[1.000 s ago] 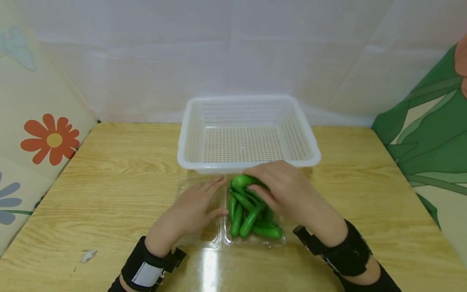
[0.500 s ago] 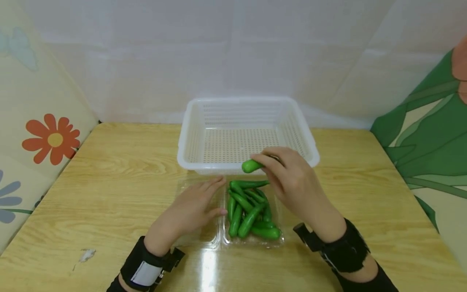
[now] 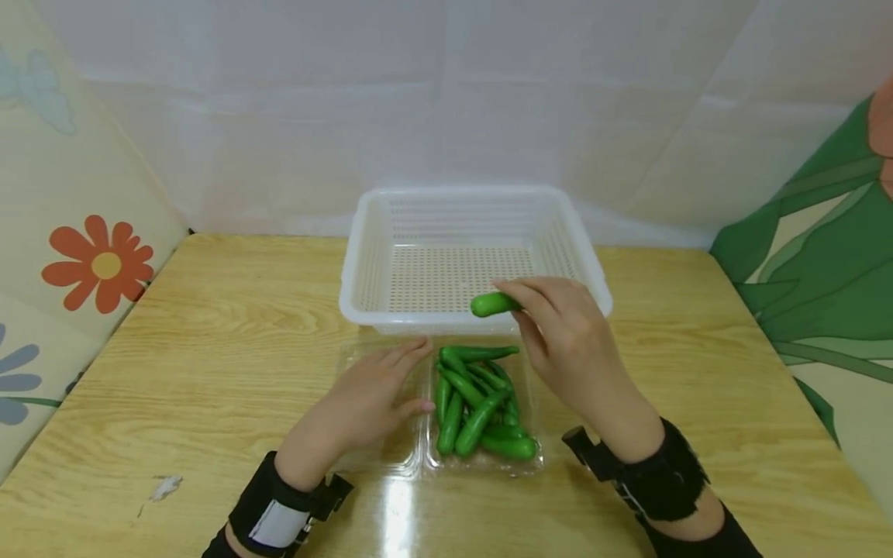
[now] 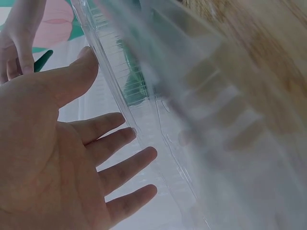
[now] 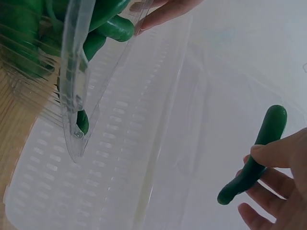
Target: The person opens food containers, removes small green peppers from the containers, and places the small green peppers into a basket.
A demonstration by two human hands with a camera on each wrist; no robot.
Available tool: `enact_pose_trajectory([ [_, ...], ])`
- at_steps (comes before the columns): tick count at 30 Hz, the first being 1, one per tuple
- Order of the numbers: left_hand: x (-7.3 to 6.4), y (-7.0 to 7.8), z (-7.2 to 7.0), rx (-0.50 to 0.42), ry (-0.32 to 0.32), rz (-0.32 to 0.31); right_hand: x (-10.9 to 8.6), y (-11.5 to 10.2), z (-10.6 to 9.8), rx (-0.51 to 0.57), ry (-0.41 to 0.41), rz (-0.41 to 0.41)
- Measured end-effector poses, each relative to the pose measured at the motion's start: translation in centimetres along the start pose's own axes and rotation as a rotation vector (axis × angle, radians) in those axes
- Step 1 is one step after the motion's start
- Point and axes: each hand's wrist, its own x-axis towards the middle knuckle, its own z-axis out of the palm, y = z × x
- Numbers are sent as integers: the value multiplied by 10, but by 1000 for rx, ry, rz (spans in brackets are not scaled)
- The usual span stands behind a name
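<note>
My right hand (image 3: pixel 568 333) pinches a smooth green chili pepper (image 3: pixel 494 304) between thumb and fingers, raised over the near rim of the white plastic basket (image 3: pixel 349 256). In the right wrist view the whole pepper (image 5: pixel 268 132) shows, blunt at one end and tapering at the other. More green chili peppers (image 3: pixel 477 422) lie heaped in the right half of a clear plastic clamshell box (image 3: pixel 526 465) in front of the basket. My left hand (image 3: pixel 370 399) lies over the box's left half, fingers extended, fingertips right at the middle fold. It holds nothing.
The slotted basket stands at the back of the wooden table (image 3: pixel 244 310), close to a white cloth backdrop (image 3: pixel 279 132). Panels with a painted red flower (image 3: pixel 105 266) and green leaves (image 3: pixel 837 256) flank the table. A whitish worn patch (image 3: pixel 166 488) marks the front left.
My right hand has lifted one chili pepper off the heap, up and forward to the basket's near rim, then shifted slightly right. My left hand has stayed in place.
</note>
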Motion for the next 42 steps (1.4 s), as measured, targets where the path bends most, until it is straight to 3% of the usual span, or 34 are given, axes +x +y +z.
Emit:
enact_pose_trajectory([
  [16,-2,2,-1,-6,4,2,-5,4,-4,-71,-52,187],
  [28,-2,3,-1,-6,10,5,-8,14,-1,-93,-134,253],
  [42,-1,1,1,-6,23,20,-17,30,6,-80,-175,310],
])
